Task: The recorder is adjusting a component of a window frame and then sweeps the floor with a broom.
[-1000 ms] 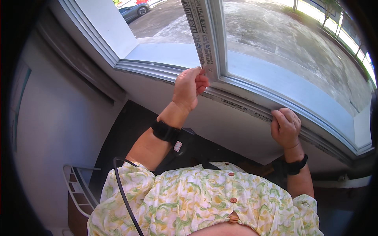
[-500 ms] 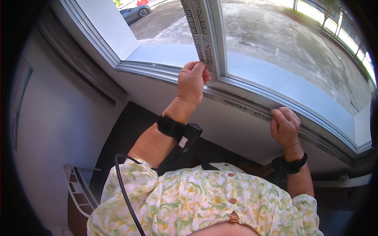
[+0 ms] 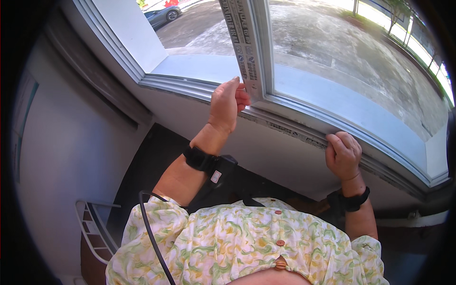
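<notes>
My left hand (image 3: 225, 105) is at the lower end of an upright window sash bar (image 3: 254, 61). Printed protective film (image 3: 243, 50) covers that bar. The thumb points up along the bar's left edge, and the fingers curl against it; what lies between them is too small to make out. Farther right, my right hand (image 3: 344, 154) is closed, its curled fingers on the bottom rail of the window frame (image 3: 308, 126). Its fingertips are hidden behind the knuckles.
Glass (image 3: 342, 61) fills the right side, with a white outer ledge (image 3: 351, 95) beyond. Sliding tracks (image 3: 180, 84) run along the left opening. A white rack (image 3: 95, 232) stands lower left. A black cable (image 3: 151, 232) hangs by my left arm, and a grey car (image 3: 164, 16) is outside.
My left hand has shifted slightly left and down along the sash bar, its thumb turning upward and its fingers loosening a little. My right hand has barely moved.
</notes>
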Demonstrator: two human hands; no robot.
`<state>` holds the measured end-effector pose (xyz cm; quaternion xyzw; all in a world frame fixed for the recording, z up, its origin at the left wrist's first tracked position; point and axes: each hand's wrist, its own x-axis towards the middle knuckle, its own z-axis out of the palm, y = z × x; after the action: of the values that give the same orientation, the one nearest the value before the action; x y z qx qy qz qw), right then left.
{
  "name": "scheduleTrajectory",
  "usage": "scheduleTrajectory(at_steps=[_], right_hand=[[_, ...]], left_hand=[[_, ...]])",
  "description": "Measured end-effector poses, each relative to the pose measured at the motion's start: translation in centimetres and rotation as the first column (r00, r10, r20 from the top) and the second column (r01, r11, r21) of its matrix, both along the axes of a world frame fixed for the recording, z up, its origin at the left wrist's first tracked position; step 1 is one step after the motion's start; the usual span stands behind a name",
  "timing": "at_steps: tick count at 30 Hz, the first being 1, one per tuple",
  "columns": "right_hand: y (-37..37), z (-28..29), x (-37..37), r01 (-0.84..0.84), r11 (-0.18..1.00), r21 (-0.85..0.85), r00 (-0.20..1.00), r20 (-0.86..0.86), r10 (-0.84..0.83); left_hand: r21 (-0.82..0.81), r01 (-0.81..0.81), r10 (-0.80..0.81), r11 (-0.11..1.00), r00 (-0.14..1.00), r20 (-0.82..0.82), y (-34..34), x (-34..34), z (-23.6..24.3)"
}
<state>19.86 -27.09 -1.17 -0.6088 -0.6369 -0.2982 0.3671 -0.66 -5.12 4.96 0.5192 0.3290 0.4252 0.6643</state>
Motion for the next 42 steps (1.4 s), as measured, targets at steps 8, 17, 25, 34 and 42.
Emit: scheduleTrajectory(at_steps=[8,17,25,34,42], right_hand=[[-0.1,-0.1,0.0,-0.003,1.000,0.002,1.000,-0.004,0.003],[-0.1,-0.3,0.1,-0.004,1.000,0.005,1.000,0.001,0.004],[0.0,-0.3,0.2,0.015,1.000,0.005,1.000,0.016,-0.015],[-0.1,-0.1,0.0,0.004,1.000,-0.007,1.000,-0.004,-0.004],[-0.1,-0.1,-0.1,-0.009,1.000,-0.004,1.000,-0.015,0.009]], left_hand=[[0.037,0.007,-0.003,0.999,0.994,-0.110,-0.2,1.5,2.1],[0.149,-0.021,0.002,0.989,0.993,0.122,-0.1,1.7,0.1],[0.244,0.033,-0.053,0.969,0.996,0.076,0.1,0.6,-0.6],[0.114,0.075,-0.063,0.991,0.992,-0.113,-0.6,0.9,1.6],[0.174,0.023,0.001,0.985,0.991,-0.136,-0.2,1.3,1.1]])
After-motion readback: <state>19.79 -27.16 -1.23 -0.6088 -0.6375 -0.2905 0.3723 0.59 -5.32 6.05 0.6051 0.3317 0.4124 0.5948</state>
